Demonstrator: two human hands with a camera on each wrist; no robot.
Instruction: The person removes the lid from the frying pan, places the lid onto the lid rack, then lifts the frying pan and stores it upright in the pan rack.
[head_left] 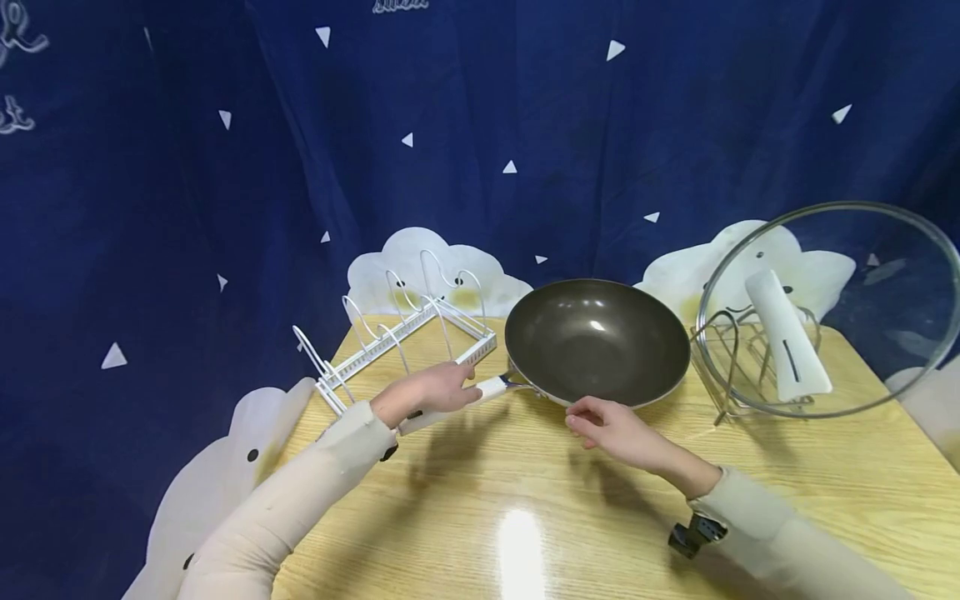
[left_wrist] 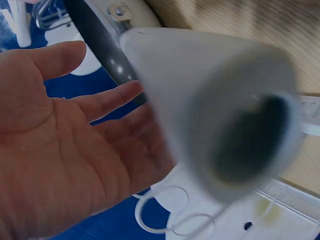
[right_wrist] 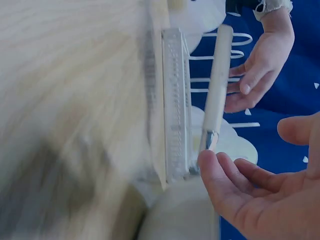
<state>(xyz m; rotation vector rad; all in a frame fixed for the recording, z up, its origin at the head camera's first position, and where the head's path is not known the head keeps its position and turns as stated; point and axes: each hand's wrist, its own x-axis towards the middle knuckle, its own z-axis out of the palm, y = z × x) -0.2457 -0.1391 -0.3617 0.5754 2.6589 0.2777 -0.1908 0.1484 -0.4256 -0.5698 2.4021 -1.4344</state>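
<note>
A dark-lined wok with a long white handle is near the middle of the wooden table. Over that handle reaches my left hand. In the left wrist view its palm faces the handle's hollow end, with the thumb standing apart and the fingers partly hidden behind the handle. My right hand is at the wok's near rim, fingers loosely bent. From the right wrist, its fingertips overlap the spot where the handle joins the wok.
Behind the left hand is a white wire rack with upright loops. On the right a glass lid with a white grip stands upright in a metal wire rack. A dark blue curtain hangs behind the table.
</note>
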